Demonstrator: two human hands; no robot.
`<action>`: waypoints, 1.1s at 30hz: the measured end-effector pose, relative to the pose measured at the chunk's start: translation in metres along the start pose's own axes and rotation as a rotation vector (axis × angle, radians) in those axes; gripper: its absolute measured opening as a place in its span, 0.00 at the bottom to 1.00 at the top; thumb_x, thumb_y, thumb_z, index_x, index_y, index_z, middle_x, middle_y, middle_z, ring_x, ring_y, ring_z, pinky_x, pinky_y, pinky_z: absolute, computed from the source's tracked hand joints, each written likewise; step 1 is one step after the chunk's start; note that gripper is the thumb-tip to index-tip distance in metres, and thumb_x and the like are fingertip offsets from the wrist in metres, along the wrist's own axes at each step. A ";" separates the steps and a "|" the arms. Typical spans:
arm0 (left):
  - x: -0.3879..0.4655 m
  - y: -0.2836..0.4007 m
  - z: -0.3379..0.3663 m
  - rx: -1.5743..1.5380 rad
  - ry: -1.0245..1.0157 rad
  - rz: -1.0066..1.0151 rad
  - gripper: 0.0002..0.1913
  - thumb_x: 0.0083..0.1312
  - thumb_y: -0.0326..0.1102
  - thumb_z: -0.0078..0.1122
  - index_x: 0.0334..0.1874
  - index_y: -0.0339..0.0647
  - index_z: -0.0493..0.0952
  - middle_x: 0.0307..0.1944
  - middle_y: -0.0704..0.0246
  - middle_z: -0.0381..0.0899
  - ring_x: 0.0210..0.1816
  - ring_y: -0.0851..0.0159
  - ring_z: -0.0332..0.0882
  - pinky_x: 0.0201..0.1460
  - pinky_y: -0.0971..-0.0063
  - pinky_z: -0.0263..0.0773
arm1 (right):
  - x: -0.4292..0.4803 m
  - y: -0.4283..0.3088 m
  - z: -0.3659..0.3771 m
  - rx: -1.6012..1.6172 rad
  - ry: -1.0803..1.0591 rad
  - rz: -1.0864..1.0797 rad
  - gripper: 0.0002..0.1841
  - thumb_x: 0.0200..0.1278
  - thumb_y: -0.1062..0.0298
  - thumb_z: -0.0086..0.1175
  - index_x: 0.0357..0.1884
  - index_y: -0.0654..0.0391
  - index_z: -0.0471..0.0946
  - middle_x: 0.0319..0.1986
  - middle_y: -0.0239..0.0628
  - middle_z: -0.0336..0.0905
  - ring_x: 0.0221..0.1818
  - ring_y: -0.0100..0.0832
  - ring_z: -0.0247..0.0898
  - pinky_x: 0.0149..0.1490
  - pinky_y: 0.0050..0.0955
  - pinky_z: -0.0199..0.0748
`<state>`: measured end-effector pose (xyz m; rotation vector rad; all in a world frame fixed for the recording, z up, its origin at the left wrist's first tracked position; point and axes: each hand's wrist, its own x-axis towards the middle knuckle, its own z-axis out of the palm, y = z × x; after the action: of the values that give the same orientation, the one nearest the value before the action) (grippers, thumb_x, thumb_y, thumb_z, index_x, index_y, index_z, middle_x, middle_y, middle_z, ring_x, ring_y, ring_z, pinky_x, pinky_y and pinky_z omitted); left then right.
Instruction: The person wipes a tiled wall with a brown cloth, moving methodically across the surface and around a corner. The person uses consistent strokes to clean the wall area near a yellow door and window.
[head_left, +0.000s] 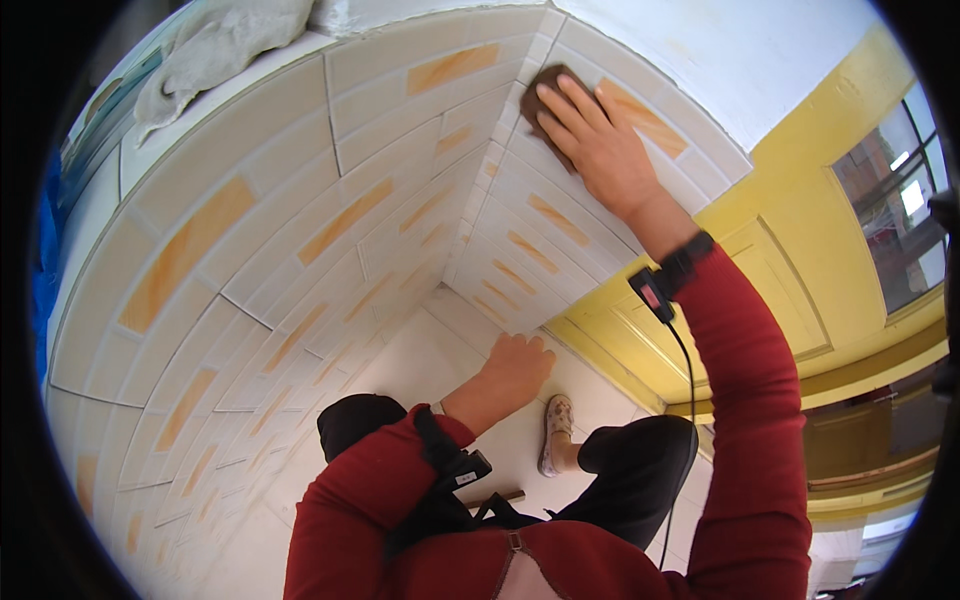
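Observation:
My right hand lies spread over a dark brown cloth and presses it against the tiled wall, beside the corner where two tiled walls meet. The cloth hangs a little below my fingers along the tile. These tiles are pale, with orange brick-like patches. My left hand is held low in front of me, above the floor, with its fingers curled; whether anything is inside them is hidden. A black strap with a small device and a cable sits at my right wrist.
A yellow door with a glass pane stands at the right. A pale crumpled cloth lies on the ledge at the upper left. Below are the light tiled floor, my foot in a patterned shoe and a low stool part.

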<state>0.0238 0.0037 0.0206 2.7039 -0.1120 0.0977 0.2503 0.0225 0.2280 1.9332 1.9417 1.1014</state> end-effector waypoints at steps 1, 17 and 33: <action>-0.001 0.002 0.002 0.032 -0.024 0.025 0.09 0.68 0.41 0.64 0.46 0.47 0.82 0.44 0.64 0.81 0.46 0.54 0.81 0.48 0.55 0.70 | -0.021 0.001 -0.006 0.033 0.003 -0.032 0.31 0.62 0.75 0.59 0.70 0.49 0.73 0.79 0.34 0.59 0.83 0.38 0.48 0.81 0.45 0.49; -0.027 0.009 0.024 0.011 -0.074 0.163 0.12 0.65 0.43 0.69 0.47 0.49 0.82 0.42 0.66 0.81 0.43 0.55 0.81 0.45 0.56 0.69 | 0.033 0.027 -0.024 -0.186 0.222 0.061 0.24 0.69 0.67 0.57 0.67 0.49 0.75 0.76 0.35 0.64 0.80 0.44 0.54 0.78 0.48 0.56; -0.041 0.013 0.006 -0.087 -0.151 0.142 0.11 0.66 0.40 0.68 0.47 0.47 0.82 0.44 0.64 0.81 0.48 0.53 0.80 0.48 0.56 0.71 | -0.118 -0.045 0.041 -0.093 -0.315 -0.083 0.30 0.65 0.65 0.56 0.72 0.51 0.73 0.79 0.29 0.60 0.83 0.35 0.48 0.82 0.45 0.47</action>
<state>-0.0175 -0.0077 0.0171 2.6117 -0.3452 -0.0683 0.2557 -0.0660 0.1287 1.8307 1.7511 0.7941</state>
